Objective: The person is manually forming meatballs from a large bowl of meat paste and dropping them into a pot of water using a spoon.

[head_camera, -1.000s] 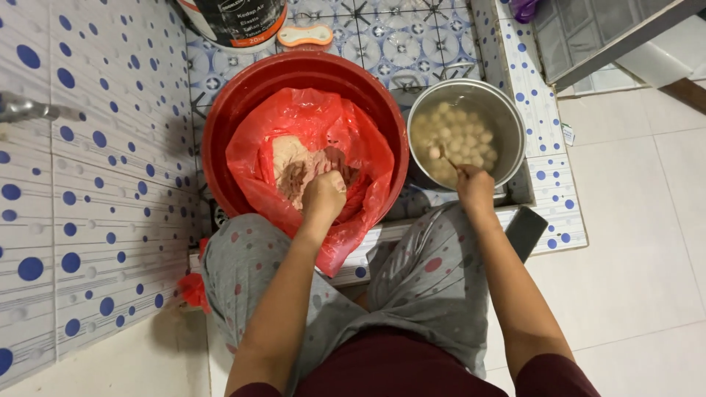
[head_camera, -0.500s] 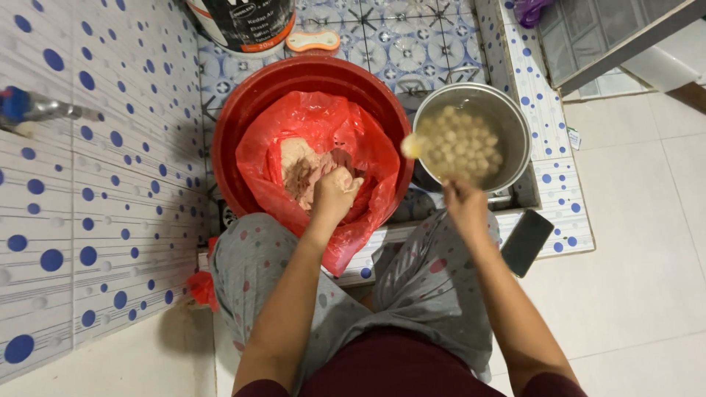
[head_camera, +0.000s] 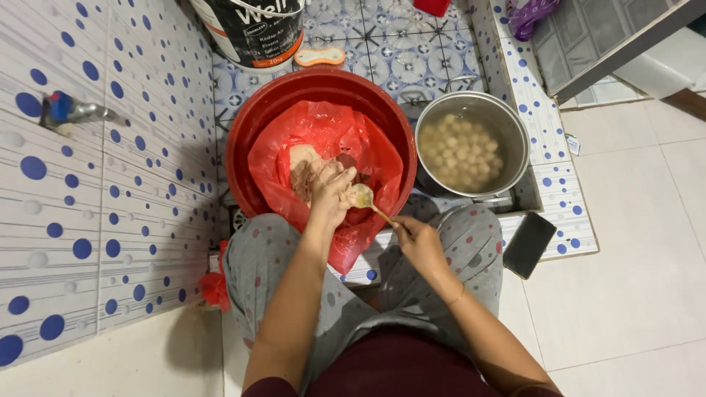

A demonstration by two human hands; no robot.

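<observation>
A red basin (head_camera: pixel 254 125) lined with a red plastic bag (head_camera: pixel 368 147) holds a lump of pinkish meat paste (head_camera: pixel 305 173). My left hand (head_camera: pixel 332 197) is closed over a handful of the paste above the bag. My right hand (head_camera: pixel 415 239) grips a spoon (head_camera: pixel 365 200) by its handle, and the spoon's bowl touches the left fist. To the right stands a metal pot (head_camera: pixel 515 132) of water with several pale balls (head_camera: pixel 460 151) floating in it.
A dark phone (head_camera: pixel 529 244) lies on the tiled ledge at right. A large bucket (head_camera: pixel 254 33) and an orange-rimmed soap dish (head_camera: pixel 319 56) stand behind the basin. A tap (head_camera: pixel 70 112) sticks out of the dotted wall at left. My knees frame the basin.
My right hand has come back from over the pot with the spoon and now meets my left fist. The left hand stayed in the bag with the paste.
</observation>
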